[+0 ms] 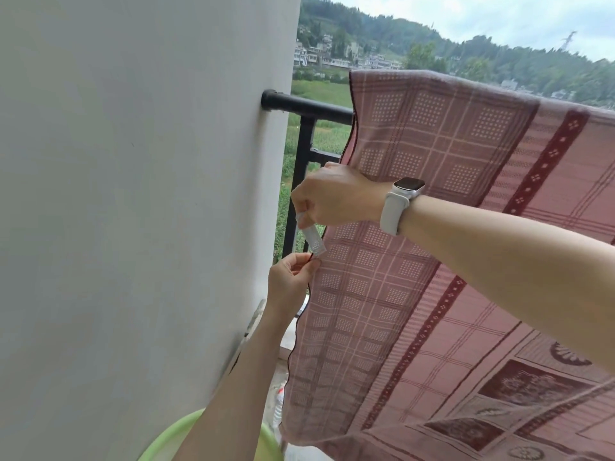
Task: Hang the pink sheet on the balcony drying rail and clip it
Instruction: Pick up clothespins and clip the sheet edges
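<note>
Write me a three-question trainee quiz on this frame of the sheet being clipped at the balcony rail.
1. True or false: the pink sheet is already draped over the black rail.
2. Which hand holds the clear clip? A) the left hand B) the right hand C) neither
3. Fill in: the left hand pinches the sheet's ____ edge, just below the clip.

Key
1. True. It hangs over the rail on both sides.
2. B. The right hand, wearing the white watch, grips the clip's top end.
3. Wall-side; that is the dark-trimmed edge nearest the white wall.
</note>
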The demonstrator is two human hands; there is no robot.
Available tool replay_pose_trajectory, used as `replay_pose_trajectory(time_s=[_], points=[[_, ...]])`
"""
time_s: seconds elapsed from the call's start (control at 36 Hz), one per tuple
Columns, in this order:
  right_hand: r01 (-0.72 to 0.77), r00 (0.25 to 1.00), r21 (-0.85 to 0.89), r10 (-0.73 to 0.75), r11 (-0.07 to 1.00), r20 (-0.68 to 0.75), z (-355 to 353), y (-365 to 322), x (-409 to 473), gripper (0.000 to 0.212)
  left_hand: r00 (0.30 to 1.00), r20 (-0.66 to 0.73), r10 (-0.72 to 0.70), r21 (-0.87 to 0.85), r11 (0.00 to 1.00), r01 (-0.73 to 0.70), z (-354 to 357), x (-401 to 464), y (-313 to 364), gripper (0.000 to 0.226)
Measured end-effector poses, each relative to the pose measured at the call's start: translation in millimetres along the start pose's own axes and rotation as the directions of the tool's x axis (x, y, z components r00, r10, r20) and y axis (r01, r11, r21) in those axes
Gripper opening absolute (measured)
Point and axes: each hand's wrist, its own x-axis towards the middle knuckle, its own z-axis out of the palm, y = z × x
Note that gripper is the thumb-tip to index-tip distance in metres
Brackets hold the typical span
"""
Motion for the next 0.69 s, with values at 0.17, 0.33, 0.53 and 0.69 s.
replay_pose_trajectory(time_s=[0.17, 0.33, 0.53, 0.69], points=[[0.007, 0.996, -0.156, 0.007, 0.988, 0.093, 8.7, -4.9, -1.5, 0.018, 1.0, -0.004, 0.012, 0.049, 0.999, -0.012, -2.1, -3.4, 2.1, 0.005], [0.054, 0.994, -0.347, -0.016, 0.936, 0.11, 14.9, -8.6, -14.2, 0.025, 0.999, -0.048, -0.022, 0.054, 0.998, 0.025, -2.0, -4.5, 9.9, 0.003], [0.148, 0.874, 0.018, -0.122, 0.989, -0.47, 44.1, -2.0, -97.9, 0.035, 0.988, -0.157, 0.015, 0.235, 0.972, 0.022, 2.5, -26.6, 16.6, 0.021], [-0.214, 0.733, 0.243, 0.32, 0.946, -0.601, 105.0, 26.1, -235.0, 0.033, 0.875, -0.166, 0.455, 0.712, 0.669, -0.213, 68.6, -85.5, 16.7, 0.045]])
